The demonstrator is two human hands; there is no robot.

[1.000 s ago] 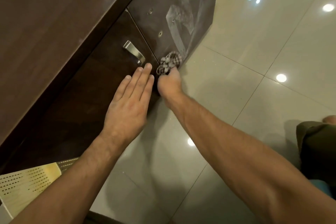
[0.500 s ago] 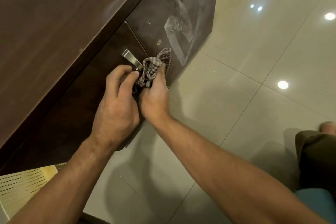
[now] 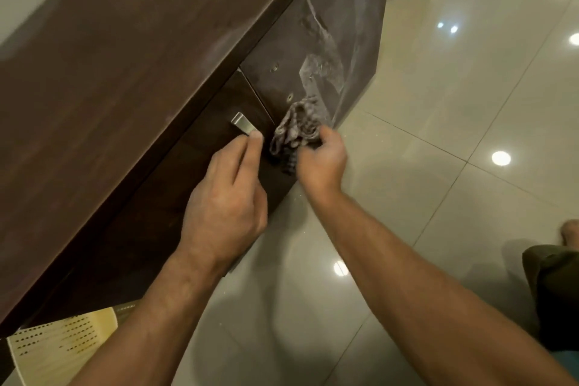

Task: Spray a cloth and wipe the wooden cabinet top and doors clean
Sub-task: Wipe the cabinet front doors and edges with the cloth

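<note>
**Wiping a cabinet door, cloth bunched beside the handle**

Looking down from head height, a person leans over a dark wooden cabinet standing on a glossy tiled floor. The right hand holds a crumpled checked cloth against the cabinet front, just to the right of the seam between two doors. Its grip is closed around the lower part of the cloth, thumb on top, while loose folds spill upward over the door. The left hand is curled, fingers bent inward, with a fingertip touching the lower end of a metal door handle. Whether that hand pinches the handle or only rests on it cannot be told; it holds nothing else.

The right-hand door shows pale smears and streaks, and it has two small holes where a handle seems to be missing. No spray bottle is visible.

Risks, as a judgement: bunched this tightly, the cloth probably offers little flat surface, so it may spread the smears rather than lift them. Loose folds could snag on the handle. Pressure near the seam might swing a door open if the left hand is not steadying it.
</note>
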